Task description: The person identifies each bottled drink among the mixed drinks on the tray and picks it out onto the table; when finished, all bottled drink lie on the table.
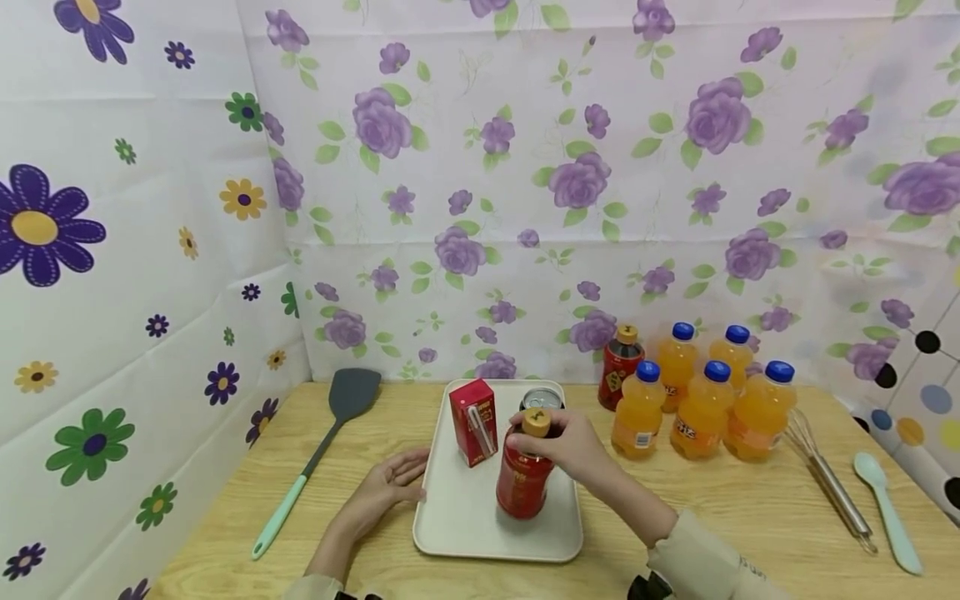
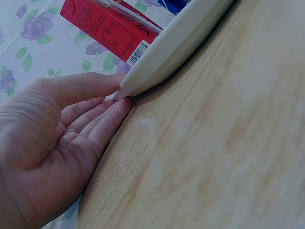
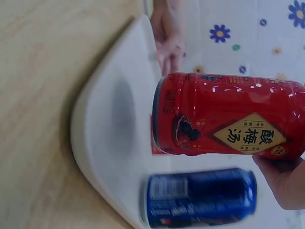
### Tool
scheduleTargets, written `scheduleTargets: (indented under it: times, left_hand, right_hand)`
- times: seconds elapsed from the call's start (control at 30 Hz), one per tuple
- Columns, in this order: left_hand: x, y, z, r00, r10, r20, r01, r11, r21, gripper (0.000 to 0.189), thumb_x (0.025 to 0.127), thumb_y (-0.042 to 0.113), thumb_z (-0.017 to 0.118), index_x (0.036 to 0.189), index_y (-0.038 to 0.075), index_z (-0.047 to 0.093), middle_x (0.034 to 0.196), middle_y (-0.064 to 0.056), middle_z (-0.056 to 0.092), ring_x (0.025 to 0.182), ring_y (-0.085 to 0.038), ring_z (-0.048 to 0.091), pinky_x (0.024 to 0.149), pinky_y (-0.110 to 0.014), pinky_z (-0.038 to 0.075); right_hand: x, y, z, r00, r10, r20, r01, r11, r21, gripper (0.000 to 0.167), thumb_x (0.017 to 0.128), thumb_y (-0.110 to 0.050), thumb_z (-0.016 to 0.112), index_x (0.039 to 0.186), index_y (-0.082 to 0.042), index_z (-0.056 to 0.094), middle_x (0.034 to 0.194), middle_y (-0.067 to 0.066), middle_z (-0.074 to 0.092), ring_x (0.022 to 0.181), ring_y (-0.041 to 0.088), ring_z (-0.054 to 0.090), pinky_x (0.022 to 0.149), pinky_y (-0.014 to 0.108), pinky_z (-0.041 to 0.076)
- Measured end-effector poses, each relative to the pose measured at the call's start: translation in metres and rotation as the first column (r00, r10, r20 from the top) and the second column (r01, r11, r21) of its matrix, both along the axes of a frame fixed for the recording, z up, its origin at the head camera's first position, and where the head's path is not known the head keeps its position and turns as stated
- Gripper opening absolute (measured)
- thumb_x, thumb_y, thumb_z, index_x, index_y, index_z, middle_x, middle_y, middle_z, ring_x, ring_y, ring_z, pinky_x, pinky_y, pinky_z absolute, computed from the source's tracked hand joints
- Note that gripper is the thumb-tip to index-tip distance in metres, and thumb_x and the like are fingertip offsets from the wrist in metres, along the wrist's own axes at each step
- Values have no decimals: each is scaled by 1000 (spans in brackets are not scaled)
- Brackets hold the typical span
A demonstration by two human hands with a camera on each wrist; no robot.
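My right hand [image 1: 576,450] grips a red plum-drink bottle [image 1: 522,482] around its upper part, just under the yellow cap. The bottle is upright over the front half of a white tray [image 1: 495,546]; in the right wrist view its base hangs above the tray surface, with a shadow below. At the tray's left edge, my left hand [image 1: 375,496] pinches the rim, thumb above and fingertips low beside the table, as the left wrist view shows. A red drink carton [image 1: 474,423] with a straw stands on the tray. Behind the bottle is a blue can [image 3: 200,195], mostly hidden in the head view.
Right of the tray stand several orange juice bottles [image 1: 701,412] with blue caps and another red bottle [image 1: 621,367]. A whisk [image 1: 828,479] and a pale green spoon [image 1: 888,512] lie farther right. On the left lies a spatula [image 1: 330,446]. Floral cloth [image 1: 525,208] hangs behind.
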State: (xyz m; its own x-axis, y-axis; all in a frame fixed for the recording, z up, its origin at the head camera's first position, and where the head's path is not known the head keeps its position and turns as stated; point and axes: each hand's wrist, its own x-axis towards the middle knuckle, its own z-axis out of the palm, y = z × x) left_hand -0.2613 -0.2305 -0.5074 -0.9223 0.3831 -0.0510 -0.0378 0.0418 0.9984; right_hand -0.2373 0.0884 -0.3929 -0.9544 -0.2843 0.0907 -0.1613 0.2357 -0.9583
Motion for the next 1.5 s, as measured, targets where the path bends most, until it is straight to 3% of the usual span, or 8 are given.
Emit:
scheduleTargets:
  times: [0.37, 0.67, 0.9, 1.07, 1.17, 1.33, 1.4, 1.5]
  left_hand:
    - [7, -12, 3, 1000, 9, 5, -9, 1000, -21, 74, 87, 1, 68, 149, -9, 28, 156, -28, 29, 146, -41, 27, 101, -18, 50]
    - [9, -17, 4, 1000, 5, -2, -5, 1000, -25, 74, 88, 3, 68, 149, -9, 27, 156, -29, 28, 146, -41, 27, 101, -17, 50]
    - [10, -22, -1, 1000, 12, 19, -11, 999, -47, 76, 87, 5, 69, 149, -9, 26, 156, -29, 27, 146, -39, 30, 100, -17, 50]
    - [9, -23, -2, 1000, 22, 15, -22, 999, -38, 76, 88, 5, 68, 149, -10, 26, 156, -30, 27, 146, -40, 29, 100, -18, 50]
    - [10, -23, -2, 1000, 21, 13, -21, 999, -32, 76, 88, 5, 68, 149, -11, 25, 156, -30, 27, 146, -41, 28, 100, -18, 50]
    - [9, -21, -1, 1000, 6, 12, -6, 999, -34, 77, 89, 6, 68, 149, -11, 24, 156, -31, 25, 146, -41, 29, 100, -18, 50]
    - [7, -21, 0, 1000, 8, 11, -7, 999, -37, 77, 88, 6, 68, 149, -11, 24, 156, -31, 26, 145, -39, 31, 99, -17, 50]
    - [5, -20, -1, 1000, 12, 8, -12, 999, -43, 76, 88, 6, 68, 149, -10, 25, 156, -31, 26, 145, -36, 34, 99, -17, 51]
  right_hand:
    - [1, 54, 22, 994, -34, -105, 46, 992, 115, 38, 83, -32, 78, 106, -3, 74, 101, 12, 75, 82, 11, 65, 76, 27, 59]
    - [6, 124, 10, 980, -197, -36, 201, 964, 177, 42, 85, -35, 75, 115, -5, 70, 105, 2, 74, 87, 10, 66, 77, 26, 58]
    - [13, 177, 1, 947, -318, -57, 321, 909, 267, 47, 87, -40, 71, 118, -4, 68, 95, -5, 75, 80, 7, 66, 65, 29, 59]
    - [6, 206, 3, 928, -359, -103, 372, 866, 334, 49, 87, -44, 71, 115, -4, 70, 85, -11, 72, 73, 6, 62, 60, 28, 56]
    - [4, 222, 4, 915, -396, -75, 394, 839, 375, 52, 87, -49, 69, 113, -5, 70, 84, -12, 70, 73, 6, 60, 60, 28, 55]
    - [5, 245, 0, 892, -447, -72, 433, 797, 421, 50, 87, -53, 67, 90, -3, 70, 70, -12, 59, 69, 7, 54, 59, 26, 50]
    - [5, 252, -2, 885, -457, -83, 445, 783, 435, 49, 87, -53, 67, 73, -6, 61, 60, -10, 48, 62, 9, 46, 54, 26, 42]
    - [6, 263, -3, 877, -471, -90, 458, 768, 447, 52, 87, -54, 66, 64, -11, 48, 57, -8, 36, 59, 10, 41, 52, 27, 37]
